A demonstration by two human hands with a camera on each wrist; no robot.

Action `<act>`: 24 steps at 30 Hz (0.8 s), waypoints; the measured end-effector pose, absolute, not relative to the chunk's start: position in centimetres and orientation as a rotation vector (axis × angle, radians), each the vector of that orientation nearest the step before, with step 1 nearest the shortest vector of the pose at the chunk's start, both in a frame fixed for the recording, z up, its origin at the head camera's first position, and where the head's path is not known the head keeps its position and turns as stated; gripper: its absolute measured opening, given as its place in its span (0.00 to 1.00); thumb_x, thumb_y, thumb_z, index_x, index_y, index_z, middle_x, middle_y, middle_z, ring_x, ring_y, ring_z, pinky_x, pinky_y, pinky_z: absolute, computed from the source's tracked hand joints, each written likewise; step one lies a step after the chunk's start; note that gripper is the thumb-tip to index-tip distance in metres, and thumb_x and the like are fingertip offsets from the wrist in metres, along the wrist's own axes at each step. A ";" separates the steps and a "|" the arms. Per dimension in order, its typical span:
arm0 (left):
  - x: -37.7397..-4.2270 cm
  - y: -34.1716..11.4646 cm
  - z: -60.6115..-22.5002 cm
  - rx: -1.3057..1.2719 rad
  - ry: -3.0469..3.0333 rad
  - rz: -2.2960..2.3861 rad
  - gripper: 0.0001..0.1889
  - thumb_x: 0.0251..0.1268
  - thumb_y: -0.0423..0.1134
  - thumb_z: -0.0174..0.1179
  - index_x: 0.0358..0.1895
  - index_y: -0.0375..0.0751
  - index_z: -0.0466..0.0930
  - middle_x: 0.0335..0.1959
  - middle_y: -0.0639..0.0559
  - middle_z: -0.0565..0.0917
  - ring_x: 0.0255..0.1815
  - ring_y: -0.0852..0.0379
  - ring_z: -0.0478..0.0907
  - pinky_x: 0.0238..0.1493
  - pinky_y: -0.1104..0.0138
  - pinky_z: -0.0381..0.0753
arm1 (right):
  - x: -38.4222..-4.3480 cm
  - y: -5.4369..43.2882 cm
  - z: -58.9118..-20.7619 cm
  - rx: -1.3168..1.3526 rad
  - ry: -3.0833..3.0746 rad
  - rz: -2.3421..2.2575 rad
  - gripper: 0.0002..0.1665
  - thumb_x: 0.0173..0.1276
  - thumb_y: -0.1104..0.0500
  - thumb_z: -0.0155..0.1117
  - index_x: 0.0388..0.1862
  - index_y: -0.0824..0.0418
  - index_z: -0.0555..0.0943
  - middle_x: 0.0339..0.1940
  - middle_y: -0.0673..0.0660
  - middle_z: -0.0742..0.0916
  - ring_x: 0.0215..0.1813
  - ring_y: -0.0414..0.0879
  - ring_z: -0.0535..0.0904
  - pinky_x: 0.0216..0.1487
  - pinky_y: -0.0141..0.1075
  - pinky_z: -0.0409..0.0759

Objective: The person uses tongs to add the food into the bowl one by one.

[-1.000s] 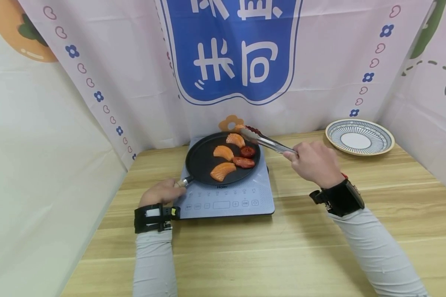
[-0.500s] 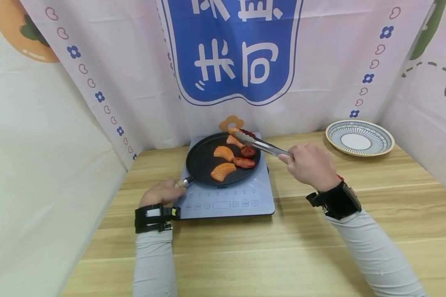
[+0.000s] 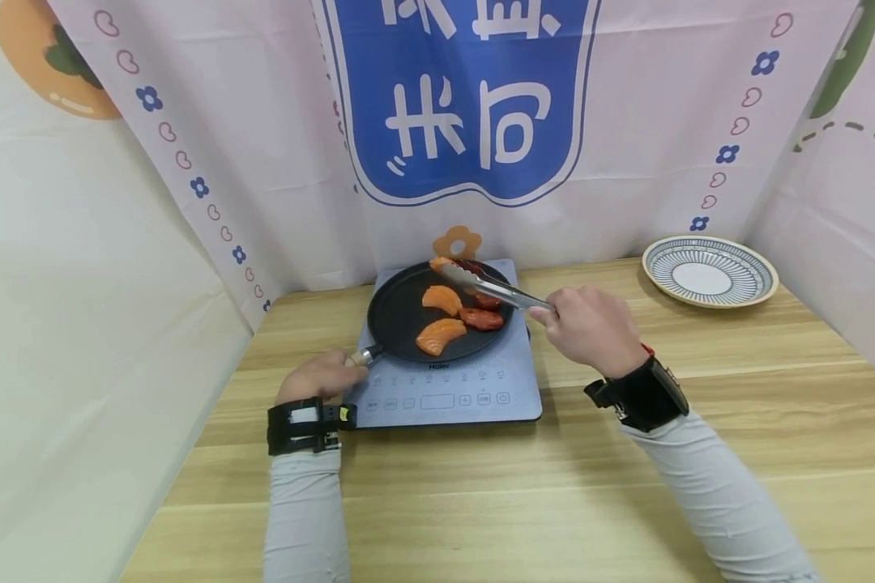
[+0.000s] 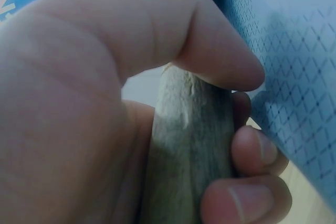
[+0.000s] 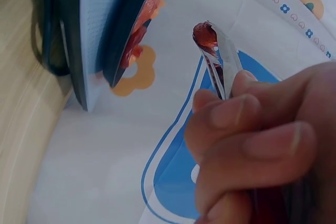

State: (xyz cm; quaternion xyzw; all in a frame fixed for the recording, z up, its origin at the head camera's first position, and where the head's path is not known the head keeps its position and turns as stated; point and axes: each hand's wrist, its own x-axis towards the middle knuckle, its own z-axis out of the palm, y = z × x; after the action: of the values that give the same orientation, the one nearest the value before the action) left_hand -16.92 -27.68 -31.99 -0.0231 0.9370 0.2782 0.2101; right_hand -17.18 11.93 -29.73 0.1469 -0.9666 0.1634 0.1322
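Observation:
My left hand (image 3: 319, 377) grips the wooden handle (image 4: 189, 129) of a black frying pan (image 3: 394, 309). On its cooking surface lie two orange salmon slices, one near the middle (image 3: 441, 300) and one at the front (image 3: 441, 335). A reddish slice (image 3: 481, 319) sits beside them, another (image 3: 488, 302) partly behind the tongs. In my right hand (image 3: 591, 330) I hold metal tongs (image 3: 499, 289), tips over the pan's far side. Between the tips is a piece of food (image 5: 205, 35), orange in the head view and dark red in the right wrist view.
The pan stands on a grey induction cooker (image 3: 437, 414) with a touch panel along its front. A patterned plate (image 3: 766, 293) lies at the back right of the wooden table (image 3: 445, 502). A printed cloth (image 3: 299, 186) hangs close behind the cooker.
My right hand and the tongs have moved left and slightly down, carrying the food from the pan's far right edge toward its far middle. The left hand stays on the handle.

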 end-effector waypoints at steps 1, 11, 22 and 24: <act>-16.9 -27.7 -32.0 -0.067 2.607 0.769 0.12 0.76 0.45 0.55 0.47 0.38 0.75 0.22 0.55 0.70 0.20 0.60 0.65 0.23 0.69 0.65 | -17.2 11.7 -29.7 0.432 -2.804 0.477 0.22 0.79 0.44 0.62 0.25 0.54 0.82 0.17 0.50 0.73 0.21 0.49 0.72 0.21 0.41 0.64; -16.9 -27.7 -32.0 -0.087 2.613 0.754 0.13 0.76 0.46 0.55 0.45 0.38 0.75 0.22 0.55 0.70 0.20 0.60 0.65 0.23 0.69 0.65 | -17.3 10.2 -30.5 0.489 -2.793 0.463 0.22 0.78 0.45 0.64 0.26 0.57 0.83 0.17 0.50 0.75 0.21 0.47 0.71 0.20 0.38 0.64; -16.7 -27.5 -31.8 -0.104 2.613 0.747 0.15 0.76 0.47 0.56 0.49 0.37 0.75 0.24 0.54 0.71 0.22 0.58 0.67 0.25 0.68 0.66 | -17.5 8.9 -32.1 0.554 -2.789 0.426 0.22 0.78 0.44 0.64 0.33 0.60 0.85 0.15 0.48 0.70 0.17 0.43 0.65 0.17 0.34 0.59; -16.6 -27.4 -31.7 -0.110 2.610 0.749 0.16 0.76 0.47 0.56 0.50 0.37 0.75 0.24 0.53 0.71 0.22 0.58 0.67 0.25 0.68 0.66 | -17.6 8.7 -32.4 0.566 -2.778 0.394 0.22 0.78 0.44 0.64 0.32 0.60 0.85 0.15 0.48 0.69 0.17 0.43 0.65 0.17 0.35 0.59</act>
State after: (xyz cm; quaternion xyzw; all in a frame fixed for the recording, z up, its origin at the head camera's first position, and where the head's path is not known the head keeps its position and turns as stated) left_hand -16.64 -27.45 -31.68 -0.0396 0.9389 0.2694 0.2103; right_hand -17.55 8.74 -32.38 0.1959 -0.9611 0.1364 0.1391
